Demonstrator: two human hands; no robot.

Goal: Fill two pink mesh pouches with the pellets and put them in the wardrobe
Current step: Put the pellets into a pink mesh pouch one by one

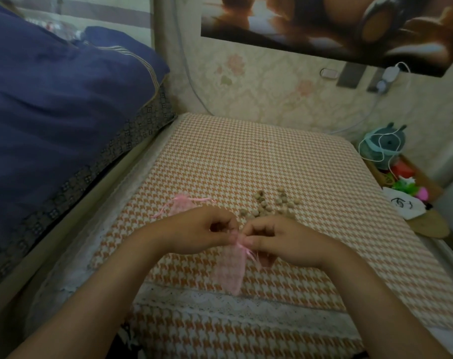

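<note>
A pink mesh pouch [229, 270] hangs flat from my two hands over the front of the houndstooth-covered table [311, 172]. My left hand [202, 230] and my right hand [274, 239] both pinch its gathered mouth and ribbon, fingertips almost touching. A second pink mesh pouch [181, 204] lies on the cloth just beyond my left hand, its ribbon ends spread out. Several tan round pellets [269, 203] are scattered on the cloth just beyond my right hand.
A bed with a dark blue duvet [64, 99] runs along the left, higher than the table. To the right stand a box with a teal plush toy [384, 143], white cable and small colourful items. The wall rises behind the table.
</note>
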